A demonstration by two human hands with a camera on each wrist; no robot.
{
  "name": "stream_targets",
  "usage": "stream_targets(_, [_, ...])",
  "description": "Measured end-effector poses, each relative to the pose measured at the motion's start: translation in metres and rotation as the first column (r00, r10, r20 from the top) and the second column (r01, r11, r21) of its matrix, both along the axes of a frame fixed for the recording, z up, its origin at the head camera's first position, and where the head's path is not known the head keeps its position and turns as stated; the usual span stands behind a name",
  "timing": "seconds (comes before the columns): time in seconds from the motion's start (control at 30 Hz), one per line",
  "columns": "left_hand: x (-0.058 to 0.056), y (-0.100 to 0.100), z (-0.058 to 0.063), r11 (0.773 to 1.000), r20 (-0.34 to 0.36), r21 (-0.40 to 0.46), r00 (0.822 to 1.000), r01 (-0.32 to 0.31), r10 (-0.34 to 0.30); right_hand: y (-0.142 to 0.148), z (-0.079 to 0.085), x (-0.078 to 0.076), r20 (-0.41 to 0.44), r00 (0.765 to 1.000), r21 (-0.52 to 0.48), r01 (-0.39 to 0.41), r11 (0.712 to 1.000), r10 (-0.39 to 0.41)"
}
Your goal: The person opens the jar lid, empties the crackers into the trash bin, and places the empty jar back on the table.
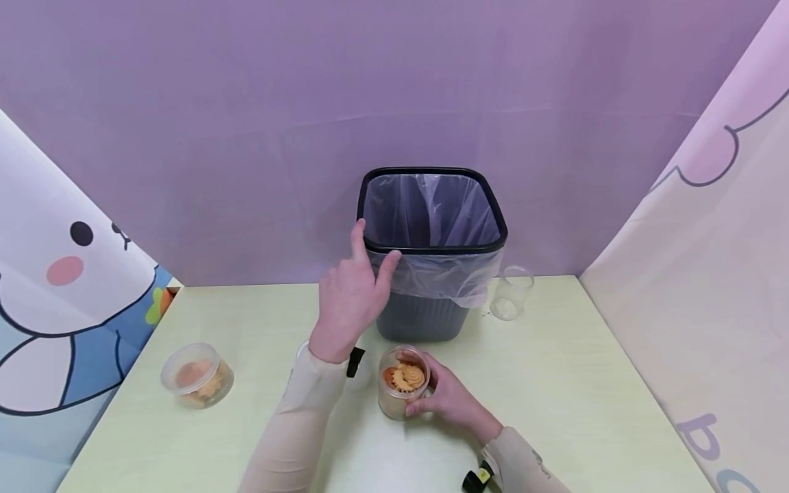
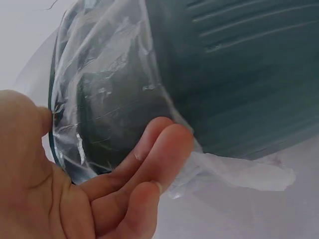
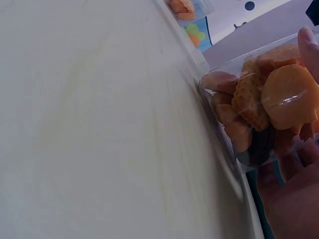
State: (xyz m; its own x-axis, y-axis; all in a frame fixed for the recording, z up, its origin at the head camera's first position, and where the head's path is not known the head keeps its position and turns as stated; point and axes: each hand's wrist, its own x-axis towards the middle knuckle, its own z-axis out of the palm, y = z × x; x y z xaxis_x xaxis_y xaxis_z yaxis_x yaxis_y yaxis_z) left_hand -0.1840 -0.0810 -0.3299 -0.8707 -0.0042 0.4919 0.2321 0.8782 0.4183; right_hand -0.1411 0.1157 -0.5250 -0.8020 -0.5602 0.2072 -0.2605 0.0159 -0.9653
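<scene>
Fingers of the right hand (image 1: 455, 398) are clamping round a clear cookie jar (image 1: 390, 402), and the head view is showing how it's sitting: upright, long axis vertical, mouth up, on the near side of the bin (image 1: 422, 320). That's the relation everything's turning on: jar lying just left of the right palm, right hand being nearer, with the bin's open top rising beyond. Left hand (image 1: 349, 300) is resting up at the bin's near-left corner, forefinger and thumb spreading apart by the black rim (image 1: 431, 250). Counting up: one bin, one liner (image 1: 425, 275), two jars, the second jar (image 1: 196, 400) sitting well off left on the counter (image 1: 555, 390), and one clear cup (image 1: 513, 296) standing just right of the bin.

Over to the left wrist: three fingers are lying close together, lightly bending, along the crinkling liner's outside; how firmly they're pressing, I cannot tell.

Right wrist now: thumb and fingers are hugging the jar, cookies (image 3: 289, 97) crowding behind its clear wall, overlapping too much for counting. Another container's contents are peeking in up top.
</scene>
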Motion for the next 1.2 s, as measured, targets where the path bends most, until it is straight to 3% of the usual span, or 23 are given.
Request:
stream_targets(0.17, [-0.003, 0.0, 0.004, 0.994, -0.013, 0.106, 1.0, 0.029, -0.027, -0.001, 0.0, 0.0, -0.001, 1.0, -0.003, 0.005, 1.0, -0.005])
stream_targets(0.37, [-0.005, 0.0, 0.008, 0.976, 0.025, 0.218, 0.999, 0.03, -0.036, -0.001, -0.003, -0.001, -0.009, 1.0, -0.016, 0.001, 1.0, -0.001])
stream_targets(0.8, [-0.004, 0.003, 0.015, 0.974, 0.138, 0.223, 0.988, 0.033, -0.065, -0.001, -0.001, 0.0, 0.02, 1.0, -0.006, 0.014, 1.0, -0.014])
stream_targets(1.2, [-0.005, 0.001, 0.011, 0.974, 0.115, 0.221, 0.991, 0.043, -0.07, 0.002, 0.005, 0.003, 0.02, 0.998, -0.032, 0.059, 0.998, -0.058])
